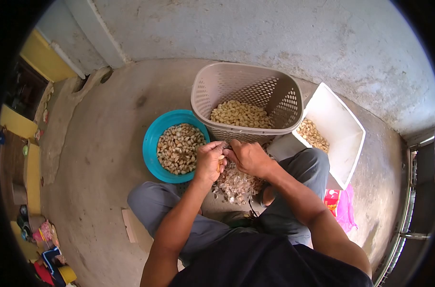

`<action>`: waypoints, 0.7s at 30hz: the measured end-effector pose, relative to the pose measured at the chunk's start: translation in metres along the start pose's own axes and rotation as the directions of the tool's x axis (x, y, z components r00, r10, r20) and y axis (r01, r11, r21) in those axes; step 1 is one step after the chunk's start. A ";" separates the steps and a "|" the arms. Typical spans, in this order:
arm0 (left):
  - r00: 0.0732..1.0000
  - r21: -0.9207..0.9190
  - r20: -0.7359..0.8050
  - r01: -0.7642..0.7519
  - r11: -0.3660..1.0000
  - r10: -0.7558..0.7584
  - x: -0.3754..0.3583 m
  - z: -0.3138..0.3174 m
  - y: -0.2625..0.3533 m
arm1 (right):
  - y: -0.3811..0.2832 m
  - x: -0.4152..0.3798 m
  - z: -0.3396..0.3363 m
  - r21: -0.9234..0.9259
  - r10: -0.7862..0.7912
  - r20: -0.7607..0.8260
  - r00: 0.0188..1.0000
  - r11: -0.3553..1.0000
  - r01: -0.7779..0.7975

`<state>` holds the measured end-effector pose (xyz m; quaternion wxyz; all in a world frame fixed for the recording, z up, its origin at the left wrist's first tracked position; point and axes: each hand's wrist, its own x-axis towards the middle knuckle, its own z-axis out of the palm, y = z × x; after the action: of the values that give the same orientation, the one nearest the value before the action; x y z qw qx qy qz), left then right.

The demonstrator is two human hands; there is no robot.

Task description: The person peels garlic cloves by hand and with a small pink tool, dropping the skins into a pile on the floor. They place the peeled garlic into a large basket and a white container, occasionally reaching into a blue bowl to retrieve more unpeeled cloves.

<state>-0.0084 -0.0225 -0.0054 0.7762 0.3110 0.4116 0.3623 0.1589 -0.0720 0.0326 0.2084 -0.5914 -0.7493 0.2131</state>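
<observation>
My left hand [210,161] is closed around an orange-handled tool [220,165], most of it hidden by the fingers. Against it, my right hand [247,157] is pinched; a small dark thing between the fingertips is too small to name. Both hands meet above a heap of peeled shells or skins [237,185] on the floor. Left of them, a turquoise basin [151,160] holds brownish unpeeled pieces [180,146]. Behind the hands, a beige perforated basket [246,71] contains pale peeled pieces [240,115].
A white container [344,138] with pale pieces [313,135] leans at the right of the basket. Beyond my knee lie a red packet [332,198] and a pink bag [345,210]. Flat cardboard [130,226] is at the left, and a wall [275,33] stands behind.
</observation>
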 end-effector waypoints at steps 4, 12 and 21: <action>0.998 -0.035 0.029 0.053 0.998 -0.052 -0.004 -0.002 -0.002 | 0.001 -0.002 -0.004 -0.092 -0.115 -0.008 0.993 0.989 0.114; 0.964 -0.193 0.244 0.158 0.968 -0.108 -0.005 -0.013 0.004 | 0.005 -0.005 -0.008 0.196 -0.057 0.004 0.998 0.979 0.055; 0.972 -0.169 0.210 0.139 0.976 -0.102 -0.001 -0.011 0.005 | 0.010 -0.004 -0.017 0.057 -0.055 0.021 0.998 0.997 0.054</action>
<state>-0.0201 -0.0189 -0.0064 0.8597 0.2476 0.3145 0.3173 0.1772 -0.0725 0.0405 0.2225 -0.5622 -0.7611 0.2350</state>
